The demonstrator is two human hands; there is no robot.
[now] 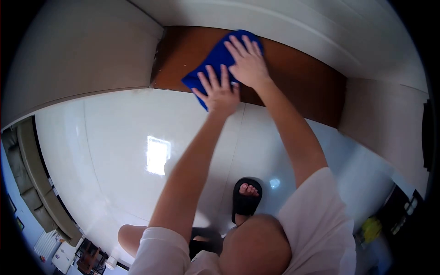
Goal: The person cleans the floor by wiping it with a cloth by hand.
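A blue cloth (215,58) lies spread on a reddish-brown wooden threshold (302,78), with one corner hanging over its near edge. My left hand (219,94) presses on the cloth's lower part, fingers spread. Farther up and to the right, my right hand (250,64) lies flat on the cloth, its fingers stretched out. Neither hand grips the cloth. Part of the cloth is hidden under both palms.
Glossy white floor tiles (123,137) stretch between me and the threshold. Pale panels (91,50) rise at the left, and a white surface (284,23) borders the far side. My foot in a black slipper (246,204) is below. A sofa (39,183) stands far left.
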